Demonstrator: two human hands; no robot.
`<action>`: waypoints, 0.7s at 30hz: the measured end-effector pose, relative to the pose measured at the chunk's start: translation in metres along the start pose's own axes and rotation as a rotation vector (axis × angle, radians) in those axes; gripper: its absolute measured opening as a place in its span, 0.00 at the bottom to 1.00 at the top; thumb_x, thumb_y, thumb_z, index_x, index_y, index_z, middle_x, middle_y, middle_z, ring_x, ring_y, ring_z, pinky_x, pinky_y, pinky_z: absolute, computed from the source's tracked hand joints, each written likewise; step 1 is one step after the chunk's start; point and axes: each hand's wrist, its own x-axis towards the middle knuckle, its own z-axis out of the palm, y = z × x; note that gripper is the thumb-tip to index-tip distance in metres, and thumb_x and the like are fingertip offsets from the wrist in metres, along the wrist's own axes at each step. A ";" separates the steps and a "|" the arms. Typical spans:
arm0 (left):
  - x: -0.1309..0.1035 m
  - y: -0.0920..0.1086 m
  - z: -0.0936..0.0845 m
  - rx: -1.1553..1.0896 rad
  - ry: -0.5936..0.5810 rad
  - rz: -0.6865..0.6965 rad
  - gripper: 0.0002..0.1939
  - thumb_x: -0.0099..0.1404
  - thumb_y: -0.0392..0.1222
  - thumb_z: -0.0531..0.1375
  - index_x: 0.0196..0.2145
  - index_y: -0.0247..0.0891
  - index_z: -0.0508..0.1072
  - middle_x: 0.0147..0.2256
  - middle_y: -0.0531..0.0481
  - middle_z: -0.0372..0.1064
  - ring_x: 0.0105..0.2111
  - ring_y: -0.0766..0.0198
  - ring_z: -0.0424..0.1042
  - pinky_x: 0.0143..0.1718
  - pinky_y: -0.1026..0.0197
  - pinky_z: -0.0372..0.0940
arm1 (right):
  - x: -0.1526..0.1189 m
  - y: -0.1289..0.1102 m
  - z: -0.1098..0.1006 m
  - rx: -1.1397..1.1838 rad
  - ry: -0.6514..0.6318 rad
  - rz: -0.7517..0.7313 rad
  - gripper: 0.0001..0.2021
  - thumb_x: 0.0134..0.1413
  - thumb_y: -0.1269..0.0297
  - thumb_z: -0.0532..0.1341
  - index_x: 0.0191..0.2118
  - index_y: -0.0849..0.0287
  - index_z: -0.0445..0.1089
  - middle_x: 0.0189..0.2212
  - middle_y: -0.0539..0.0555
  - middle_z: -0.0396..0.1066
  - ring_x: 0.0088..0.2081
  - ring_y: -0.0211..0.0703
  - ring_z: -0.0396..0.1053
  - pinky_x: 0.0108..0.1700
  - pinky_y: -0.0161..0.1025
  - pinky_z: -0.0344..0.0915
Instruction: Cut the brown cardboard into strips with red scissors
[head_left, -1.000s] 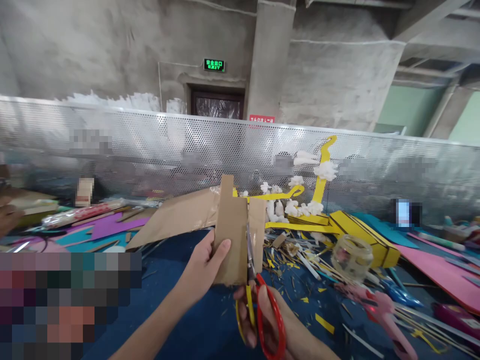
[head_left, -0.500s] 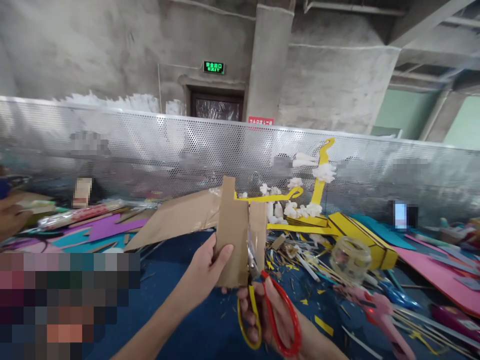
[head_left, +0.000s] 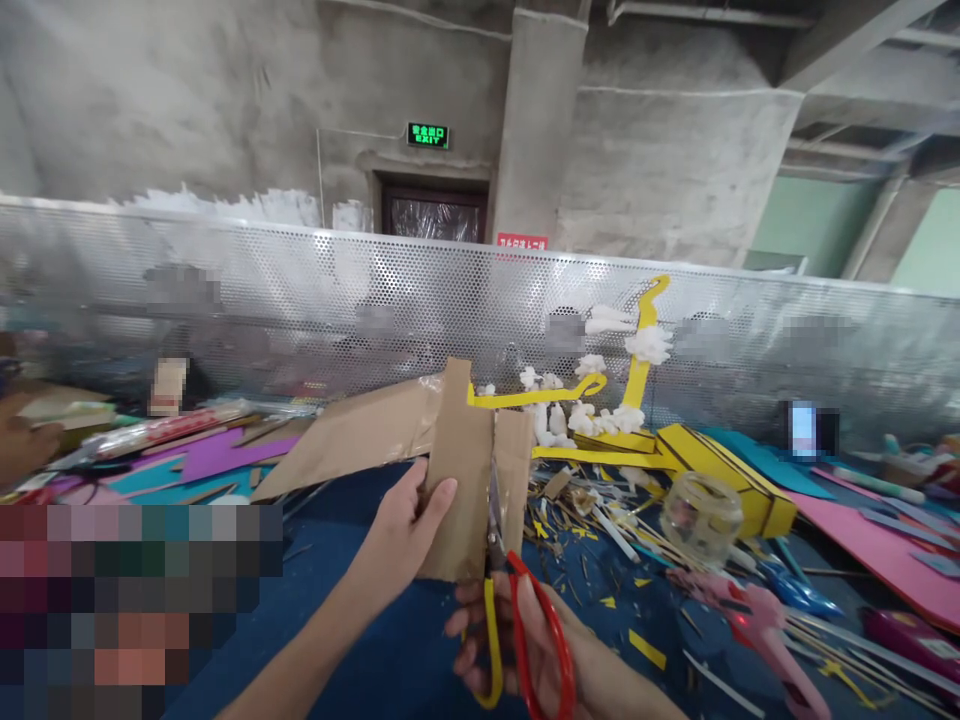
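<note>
My left hand grips an upright piece of brown cardboard by its left side, thumb on the near face. The scissors, with one red and one yellow handle loop, are in my right hand, its fingers through the loops. Their blades point up along the cardboard's right side, at the line between the wide piece and a narrower cardboard strip. Whether the blades are fully closed is hard to see. Behind my left hand, a long cardboard sheet slants down to the left.
Yellow board shapes with white fluffy tufts stand right of centre. Near them are a clear jar, a pink glue gun and scattered scraps. Coloured sheets lie left. A perforated metal screen runs behind.
The scissors and my right hand have shifted a little left and down along the cardboard. The cardboard's lower end has swung slightly left with my left hand.
</note>
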 end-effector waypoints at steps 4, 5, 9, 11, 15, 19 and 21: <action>0.000 -0.002 0.002 0.008 0.000 0.013 0.24 0.72 0.55 0.58 0.58 0.36 0.71 0.51 0.40 0.79 0.46 0.49 0.78 0.45 0.54 0.72 | -0.003 0.000 -0.003 0.102 0.033 0.052 0.29 0.49 0.39 0.72 0.44 0.62 0.80 0.37 0.58 0.78 0.42 0.48 0.77 0.48 0.45 0.73; 0.000 -0.003 0.003 0.002 -0.001 0.016 0.24 0.72 0.54 0.58 0.58 0.36 0.71 0.52 0.40 0.78 0.47 0.49 0.78 0.46 0.54 0.72 | -0.004 0.000 -0.004 0.126 0.045 0.063 0.26 0.49 0.41 0.73 0.42 0.61 0.80 0.36 0.56 0.78 0.41 0.48 0.77 0.49 0.46 0.73; -0.002 -0.001 0.006 -0.020 -0.013 0.010 0.25 0.73 0.54 0.57 0.60 0.38 0.70 0.54 0.40 0.77 0.50 0.49 0.77 0.48 0.54 0.72 | -0.002 0.001 -0.007 0.144 0.056 0.041 0.23 0.42 0.44 0.77 0.37 0.56 0.80 0.36 0.53 0.77 0.40 0.48 0.76 0.50 0.48 0.72; -0.003 0.000 0.008 -0.032 -0.013 0.011 0.25 0.73 0.54 0.57 0.60 0.38 0.69 0.55 0.41 0.77 0.50 0.49 0.76 0.48 0.53 0.71 | 0.003 0.005 -0.009 0.127 0.113 0.019 0.26 0.36 0.41 0.78 0.35 0.58 0.80 0.34 0.53 0.77 0.37 0.47 0.76 0.46 0.46 0.73; -0.006 0.001 0.011 -0.044 0.025 0.012 0.24 0.72 0.54 0.57 0.59 0.38 0.71 0.54 0.41 0.77 0.49 0.49 0.77 0.46 0.54 0.72 | 0.012 0.012 -0.011 0.148 0.210 -0.032 0.26 0.30 0.42 0.80 0.31 0.56 0.79 0.30 0.52 0.77 0.34 0.46 0.75 0.41 0.45 0.74; -0.007 0.000 0.012 -0.056 0.096 -0.028 0.26 0.72 0.56 0.58 0.59 0.37 0.70 0.52 0.40 0.78 0.46 0.49 0.78 0.43 0.55 0.73 | 0.004 0.001 -0.003 0.092 0.125 -0.093 0.23 0.50 0.43 0.73 0.40 0.60 0.80 0.35 0.56 0.78 0.38 0.45 0.76 0.46 0.42 0.73; -0.006 0.000 0.010 -0.057 0.160 -0.038 0.27 0.71 0.58 0.58 0.59 0.37 0.70 0.52 0.40 0.78 0.46 0.49 0.78 0.42 0.55 0.73 | -0.002 -0.006 0.000 0.076 0.100 -0.053 0.22 0.54 0.48 0.73 0.43 0.63 0.80 0.39 0.58 0.79 0.40 0.45 0.76 0.49 0.41 0.71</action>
